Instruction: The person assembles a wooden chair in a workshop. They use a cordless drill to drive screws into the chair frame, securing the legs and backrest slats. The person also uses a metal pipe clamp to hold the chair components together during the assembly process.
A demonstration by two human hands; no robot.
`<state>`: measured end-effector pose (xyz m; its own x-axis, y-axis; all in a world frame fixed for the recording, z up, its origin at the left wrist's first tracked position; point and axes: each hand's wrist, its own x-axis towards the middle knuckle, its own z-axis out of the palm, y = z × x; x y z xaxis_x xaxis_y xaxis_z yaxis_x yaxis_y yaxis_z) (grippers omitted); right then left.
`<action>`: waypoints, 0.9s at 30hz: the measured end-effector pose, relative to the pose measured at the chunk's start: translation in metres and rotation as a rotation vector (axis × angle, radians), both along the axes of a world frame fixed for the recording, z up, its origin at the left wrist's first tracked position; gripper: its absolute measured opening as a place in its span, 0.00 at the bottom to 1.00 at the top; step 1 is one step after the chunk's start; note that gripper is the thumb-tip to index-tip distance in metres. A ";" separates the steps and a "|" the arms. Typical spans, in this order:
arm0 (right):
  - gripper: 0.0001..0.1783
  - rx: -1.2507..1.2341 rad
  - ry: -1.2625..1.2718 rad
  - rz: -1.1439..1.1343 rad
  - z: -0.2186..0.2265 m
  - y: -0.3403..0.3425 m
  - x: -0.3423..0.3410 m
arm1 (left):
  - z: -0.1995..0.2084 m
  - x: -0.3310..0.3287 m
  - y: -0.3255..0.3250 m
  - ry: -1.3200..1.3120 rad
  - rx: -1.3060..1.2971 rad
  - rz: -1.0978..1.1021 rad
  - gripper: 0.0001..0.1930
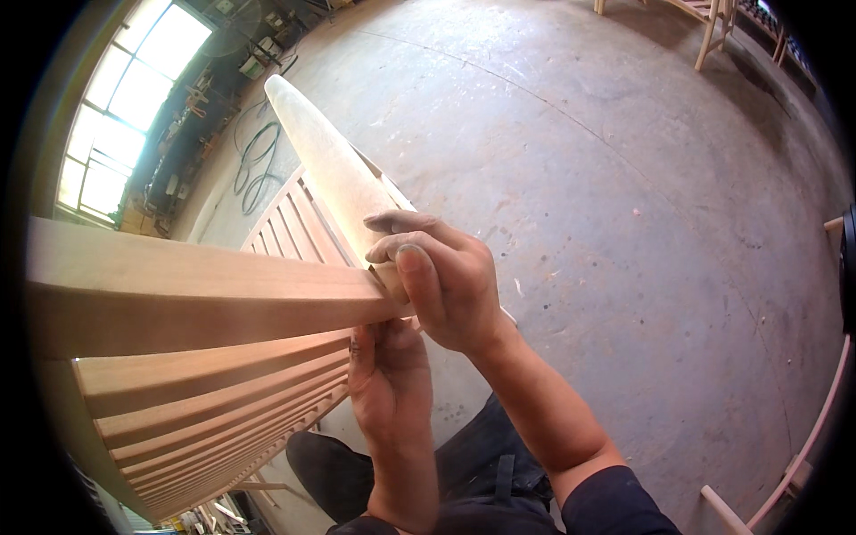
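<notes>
A bare wooden slatted bench [205,303] fills the left side, its thick top rail [214,308] running toward the middle. From the rail's right end a pale, rounded armrest [325,165] reaches away from me. My right hand [446,276] is closed over the near end of the armrest, fingers curled on its surface and thumb bent beside them. A small tan piece [389,282] shows beneath that thumb; whether it is loose or part of the joint I cannot tell. Below the same corner, my left hand [392,379] presses up against the rail's underside, fingertips hidden.
Concrete floor [615,223] spreads to the right. Far off at the top right stands another wooden frame [704,27]. A green hose [259,165] lies coiled near the window [134,98]. Curved pale wooden parts [802,455] are at the lower right. My legs [481,446] are under the bench corner.
</notes>
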<state>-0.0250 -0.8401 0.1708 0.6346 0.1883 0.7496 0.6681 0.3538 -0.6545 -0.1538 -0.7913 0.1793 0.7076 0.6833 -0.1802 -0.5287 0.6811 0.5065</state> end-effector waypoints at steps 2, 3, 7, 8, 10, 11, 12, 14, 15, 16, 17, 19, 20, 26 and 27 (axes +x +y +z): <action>0.19 0.002 -0.012 0.004 0.000 0.000 0.000 | -0.003 -0.002 0.002 -0.027 0.000 -0.013 0.14; 0.19 -0.002 -0.010 0.006 0.000 0.001 0.000 | -0.002 -0.003 0.002 -0.030 -0.010 -0.012 0.14; 0.19 -0.009 0.022 0.013 0.002 0.001 -0.001 | 0.001 -0.005 0.008 -0.081 -0.069 -0.100 0.14; 0.19 -0.007 0.036 0.014 0.002 0.002 -0.002 | 0.002 -0.005 0.007 -0.046 -0.055 -0.067 0.14; 0.19 0.004 0.023 0.015 0.001 0.003 -0.001 | 0.001 -0.003 0.002 0.022 -0.029 -0.003 0.13; 0.19 0.009 0.015 0.013 -0.001 0.002 0.000 | 0.000 -0.001 -0.002 0.016 0.034 0.013 0.13; 0.19 0.021 0.003 0.012 -0.001 0.003 0.000 | 0.000 0.001 -0.005 0.012 0.097 0.028 0.12; 0.20 0.045 -0.021 0.009 0.000 0.003 0.002 | -0.004 0.000 -0.010 0.058 0.262 0.110 0.13; 0.20 0.035 -0.016 0.011 -0.001 0.002 0.004 | -0.008 -0.002 -0.012 0.106 0.362 0.174 0.15; 0.20 0.024 -0.011 0.014 -0.002 0.000 0.005 | -0.011 -0.003 -0.015 0.154 0.461 0.238 0.16; 0.20 0.012 -0.006 0.015 -0.003 -0.002 0.007 | -0.017 0.001 -0.019 0.192 0.492 0.311 0.15; 0.20 0.010 0.006 0.023 -0.002 -0.005 0.008 | -0.015 0.010 -0.029 0.270 0.562 0.472 0.13; 0.19 0.008 0.011 0.028 -0.001 -0.006 0.008 | -0.016 0.011 -0.030 0.315 0.683 0.486 0.14; 0.13 0.069 0.137 0.111 -0.006 0.013 -0.008 | -0.029 -0.013 -0.021 0.375 0.964 0.462 0.21; 0.13 -0.010 0.043 0.017 -0.009 0.017 -0.010 | -0.034 -0.016 -0.024 0.319 0.974 0.490 0.21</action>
